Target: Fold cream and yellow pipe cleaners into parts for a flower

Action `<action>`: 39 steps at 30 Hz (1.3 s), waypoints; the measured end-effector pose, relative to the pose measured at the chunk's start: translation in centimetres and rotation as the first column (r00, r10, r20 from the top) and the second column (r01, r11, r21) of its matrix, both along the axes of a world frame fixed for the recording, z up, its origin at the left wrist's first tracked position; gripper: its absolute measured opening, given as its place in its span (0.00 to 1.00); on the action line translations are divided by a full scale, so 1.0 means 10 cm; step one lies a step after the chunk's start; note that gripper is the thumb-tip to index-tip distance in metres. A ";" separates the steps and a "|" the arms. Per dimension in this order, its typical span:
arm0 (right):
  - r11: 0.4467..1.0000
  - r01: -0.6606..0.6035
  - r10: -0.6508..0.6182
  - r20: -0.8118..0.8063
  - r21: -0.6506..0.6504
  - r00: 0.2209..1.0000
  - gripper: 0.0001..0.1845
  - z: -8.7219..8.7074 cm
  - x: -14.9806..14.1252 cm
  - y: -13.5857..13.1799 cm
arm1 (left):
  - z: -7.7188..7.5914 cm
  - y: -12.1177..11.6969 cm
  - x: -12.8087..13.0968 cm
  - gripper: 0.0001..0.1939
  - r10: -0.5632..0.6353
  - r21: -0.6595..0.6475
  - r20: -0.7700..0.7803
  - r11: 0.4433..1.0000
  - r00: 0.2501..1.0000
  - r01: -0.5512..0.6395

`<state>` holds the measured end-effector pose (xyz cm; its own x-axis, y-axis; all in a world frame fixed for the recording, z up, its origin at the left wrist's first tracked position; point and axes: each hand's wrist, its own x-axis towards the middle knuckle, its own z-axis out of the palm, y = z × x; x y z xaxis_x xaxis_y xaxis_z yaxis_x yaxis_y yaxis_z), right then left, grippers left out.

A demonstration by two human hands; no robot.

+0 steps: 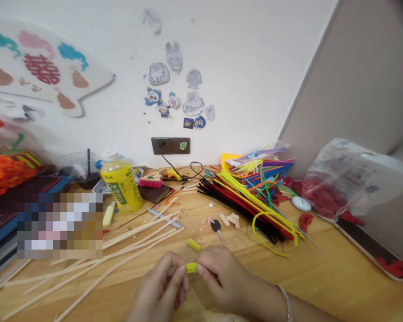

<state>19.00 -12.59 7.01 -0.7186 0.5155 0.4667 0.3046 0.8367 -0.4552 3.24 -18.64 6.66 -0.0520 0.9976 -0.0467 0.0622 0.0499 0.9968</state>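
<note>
Between my two hands, a short piece of folded yellow pipe cleaner [191, 268] is held just above the wooden table. My left hand [164, 285] pinches its left end with thumb and fingers. The right end is gripped by my right hand [224, 273], whose wrist wears a bracelet. Just beyond my hands lies a second small yellow piece [194, 244] of the same look. Farther back are a black-headed key [216, 228] and several short beige pieces [233, 221]. My fingertips partly hide the held piece's ends.
Long beige strips [121, 250] spread across the left. Yellow pipe cleaners [251, 192] lie with black, red and other colours at the back right. A yellow drink bottle [121, 183] stands at the back left. A plastic bag [349, 179] and a white mouse [301, 203] are right.
</note>
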 end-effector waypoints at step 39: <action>0.954 -0.090 0.023 0.232 0.285 0.972 0.12 0.09 0.06 0.13 | -0.30 0.05 -0.14 0.09 0.105 0.310 -0.756 0.927 0.646 0.212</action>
<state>19.61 -11.26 7.90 -0.8457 0.3367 0.4141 0.3185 0.9410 -0.1147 1.80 -18.10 3.66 0.1437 0.9358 0.3220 0.7813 -0.3070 0.5434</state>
